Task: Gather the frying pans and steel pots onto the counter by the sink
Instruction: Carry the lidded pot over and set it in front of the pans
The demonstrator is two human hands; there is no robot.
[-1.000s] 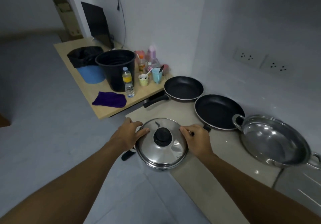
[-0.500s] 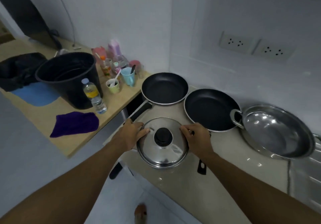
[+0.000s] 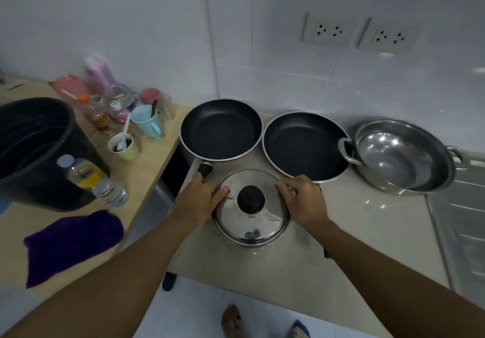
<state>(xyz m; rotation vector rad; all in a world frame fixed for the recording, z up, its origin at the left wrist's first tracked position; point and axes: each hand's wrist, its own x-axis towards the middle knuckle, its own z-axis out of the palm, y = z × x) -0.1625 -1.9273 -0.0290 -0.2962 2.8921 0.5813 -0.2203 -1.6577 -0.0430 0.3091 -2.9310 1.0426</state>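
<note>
Both hands grip the lidded pot (image 3: 250, 222) between them. The left hand (image 3: 202, 198) curls over the lid's rim on one side and the right hand (image 3: 301, 201) does the same on the other; any side handles are hidden under the palms. The pot is over the near part of the counter (image 3: 367, 222), but the lid hides whether its base touches.

Just beyond the left hand lies a black frying pan (image 3: 221, 129), its handle running back under that hand. Just beyond the right hand lies a second frying pan (image 3: 305, 146). Farther out to the right, a two-handled steel pot (image 3: 401, 154) stands against that pan, next to the sink's ribbed drainer (image 3: 462, 206).

By my reading, two pans and one pot are gathered, and this pot needs only setting down and releasing. Well out to the left, a table (image 3: 147, 159) holds a black bucket (image 3: 34, 148), a bottle (image 3: 91, 177) and a purple cloth (image 3: 73, 240). No cookware shows there, and I cannot tell whether more waits out of view.
</note>
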